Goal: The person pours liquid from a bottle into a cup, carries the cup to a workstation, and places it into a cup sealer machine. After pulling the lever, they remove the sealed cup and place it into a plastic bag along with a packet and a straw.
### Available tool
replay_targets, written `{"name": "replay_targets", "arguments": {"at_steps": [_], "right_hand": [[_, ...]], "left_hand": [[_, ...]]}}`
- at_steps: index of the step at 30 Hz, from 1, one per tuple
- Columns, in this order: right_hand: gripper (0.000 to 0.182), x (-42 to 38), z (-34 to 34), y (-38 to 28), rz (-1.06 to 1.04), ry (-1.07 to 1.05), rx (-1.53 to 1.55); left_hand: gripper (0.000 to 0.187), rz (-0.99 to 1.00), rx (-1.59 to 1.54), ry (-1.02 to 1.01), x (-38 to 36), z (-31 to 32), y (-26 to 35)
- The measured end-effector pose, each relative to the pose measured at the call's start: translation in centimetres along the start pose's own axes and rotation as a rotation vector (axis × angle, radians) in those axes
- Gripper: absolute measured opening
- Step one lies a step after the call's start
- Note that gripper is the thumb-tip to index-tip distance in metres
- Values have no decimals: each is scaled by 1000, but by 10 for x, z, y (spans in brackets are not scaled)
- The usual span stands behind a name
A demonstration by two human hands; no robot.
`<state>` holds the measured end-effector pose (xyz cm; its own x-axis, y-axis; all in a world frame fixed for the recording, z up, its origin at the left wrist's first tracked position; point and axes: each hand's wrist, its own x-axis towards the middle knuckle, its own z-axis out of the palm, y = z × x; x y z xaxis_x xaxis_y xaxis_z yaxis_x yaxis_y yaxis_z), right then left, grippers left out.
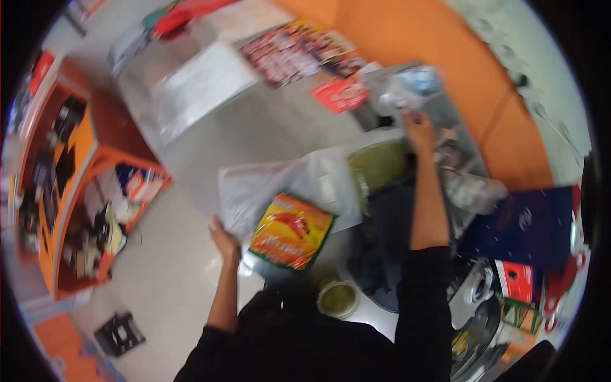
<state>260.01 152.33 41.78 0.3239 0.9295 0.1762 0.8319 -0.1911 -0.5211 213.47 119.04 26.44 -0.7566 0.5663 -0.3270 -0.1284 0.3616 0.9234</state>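
My left hand (226, 240) is beside the near-left corner of a clear plastic bag (261, 184), fingers partly stretched and nothing visible in them. On the bag lies a yellow-orange packet (293, 230) with red chillies printed on it and a green edge. My right hand (421, 132) reaches into a grey compartment tray (455, 114), its fingers bent together by small clear plastic items (407, 89). Blur hides what they grip. Under my right forearm lies a bag with green contents (379, 167). A round tub of green stuff (337, 299) stands close to my body.
White plastic sheets or bags (203, 86) lie on the grey table (273, 121), with printed leaflets (302, 51) and a red packet (340, 94) at the back. An orange shelf unit (121, 149) stands left. A dark blue bag (522, 226) and red scissors (563, 283) are at right.
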Motion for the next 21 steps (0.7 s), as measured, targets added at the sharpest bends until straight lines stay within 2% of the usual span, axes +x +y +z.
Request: {"name": "replay_targets", "arguments": {"at_steps": [2,4,5,7,9,10,11,13,15,16,17,18,20,21], "right_hand": [[67,15,11,7,15,45,103],[56,20,10,3,75,112,153],[52,15,4,-4,128,121,195],[48,49,16,50,191,45,525],[46,61,15,69,140,52,570],[46,55,12,58,123,28,571],[49,51,-1,48,152,-21,481],[51,65,-4,46,166,-66,387],[49,98,2,79,173,-74,388],[49,97,-3,75,171,-70,377],[47,88,-9,57,-14,43,38],[45,80,-14,40,-193,159,-302],[42,62,-20,8,-162,197,-334],[38,58,-26,-3,-129,216,-359]], "left_hand": [[68,-11,-94,136,-18,19,37],[67,-133,10,147,-35,26,80],[66,-113,72,142,-34,25,80],[61,-23,94,161,-31,21,71],[54,113,33,176,-28,24,64],[50,171,15,168,-28,22,65],[50,157,13,186,-31,18,68],[44,-32,44,43,-33,13,78],[45,-45,27,43,-31,11,79],[46,-56,18,35,-33,12,78],[46,-57,10,25,-33,14,77],[46,41,15,79,-32,16,77],[45,241,18,185,-30,20,73],[46,159,19,154,-32,19,69]]}}
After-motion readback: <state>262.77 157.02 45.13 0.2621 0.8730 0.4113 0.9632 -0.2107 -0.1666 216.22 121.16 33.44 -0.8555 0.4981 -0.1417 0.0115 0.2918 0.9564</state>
